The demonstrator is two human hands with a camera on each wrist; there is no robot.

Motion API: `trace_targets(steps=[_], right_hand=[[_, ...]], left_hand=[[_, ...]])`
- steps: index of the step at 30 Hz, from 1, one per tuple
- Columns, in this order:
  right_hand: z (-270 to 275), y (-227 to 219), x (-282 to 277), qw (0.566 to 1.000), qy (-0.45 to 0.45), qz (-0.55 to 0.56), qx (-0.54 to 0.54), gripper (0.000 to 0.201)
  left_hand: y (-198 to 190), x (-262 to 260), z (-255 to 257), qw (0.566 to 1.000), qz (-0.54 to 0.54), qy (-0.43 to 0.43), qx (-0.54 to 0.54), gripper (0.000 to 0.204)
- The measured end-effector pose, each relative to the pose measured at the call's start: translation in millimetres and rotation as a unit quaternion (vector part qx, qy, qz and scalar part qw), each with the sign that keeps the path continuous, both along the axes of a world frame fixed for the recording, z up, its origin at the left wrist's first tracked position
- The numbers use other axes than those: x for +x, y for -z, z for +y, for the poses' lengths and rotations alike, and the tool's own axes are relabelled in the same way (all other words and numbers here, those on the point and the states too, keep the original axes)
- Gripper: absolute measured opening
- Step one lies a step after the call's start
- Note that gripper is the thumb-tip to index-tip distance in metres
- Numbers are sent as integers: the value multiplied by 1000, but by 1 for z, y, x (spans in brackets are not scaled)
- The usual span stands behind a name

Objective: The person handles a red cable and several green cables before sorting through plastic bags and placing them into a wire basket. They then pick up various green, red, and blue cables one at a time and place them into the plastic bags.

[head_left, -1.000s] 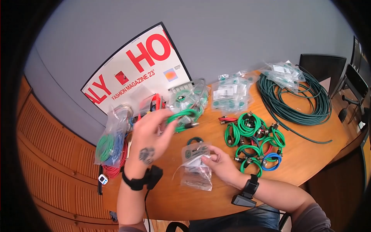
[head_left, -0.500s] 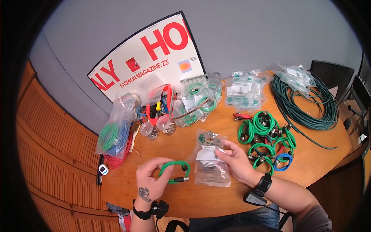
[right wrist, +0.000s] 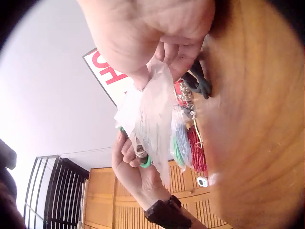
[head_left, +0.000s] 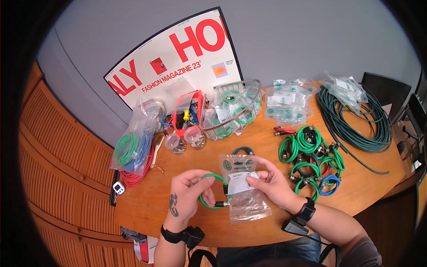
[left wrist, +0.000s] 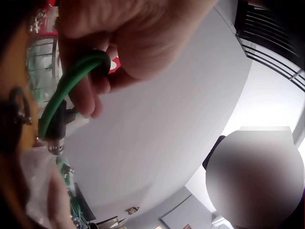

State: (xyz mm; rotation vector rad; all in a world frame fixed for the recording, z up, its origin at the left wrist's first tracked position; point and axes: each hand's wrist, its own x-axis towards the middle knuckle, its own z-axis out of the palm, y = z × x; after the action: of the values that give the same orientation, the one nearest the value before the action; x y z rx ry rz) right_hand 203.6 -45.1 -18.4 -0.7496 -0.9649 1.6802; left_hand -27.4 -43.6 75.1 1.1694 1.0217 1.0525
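Note:
My left hand (head_left: 183, 198) pinches a short coiled green cable (head_left: 209, 206) between thumb and fingers. Metal connectors tip the cable, one pointing right at the left edge of a clear plastic bag (head_left: 249, 211). In the left wrist view the green cable (left wrist: 66, 88) curves down from the fingers, a connector (left wrist: 56, 143) close to the bag. My right hand (head_left: 278, 189) holds that bag by its right side, thumb over the white label (head_left: 238, 183). Seen from the right wrist, the bag (right wrist: 157, 112) hangs from the fingertips and partly hides the cable.
Coiled cables, mostly green (head_left: 308, 141), lie piled at right, with a blue one (head_left: 329, 191). Behind are flat bags (head_left: 284, 107) and a large dark green cable coil (head_left: 327, 116). A wire basket (head_left: 229, 121), two small jars (head_left: 194, 135) and bagged cables (head_left: 126, 149) stand at back left.
My left hand has brought the green cable down from near the basket, then rightward to the bag's left edge. The right hand has kept hold of the bag.

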Motion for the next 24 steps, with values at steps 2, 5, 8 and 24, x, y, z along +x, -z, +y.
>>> trace_targets(steps=[2,5,8,24], right_hand=[[0,5,-2,1000,11,24,10,65],[-1,6,-3,998,36,28,34,72],[1,9,-6,994,86,-5,71,75],[6,14,-5,963,191,-85,168,34]], left_hand=[[-1,-3,6,1000,-19,2,-14,13],[-5,-5,11,999,-38,0,-34,12],[-1,-3,12,999,-31,0,-39,11],[57,10,24,997,-51,16,-49,16]])
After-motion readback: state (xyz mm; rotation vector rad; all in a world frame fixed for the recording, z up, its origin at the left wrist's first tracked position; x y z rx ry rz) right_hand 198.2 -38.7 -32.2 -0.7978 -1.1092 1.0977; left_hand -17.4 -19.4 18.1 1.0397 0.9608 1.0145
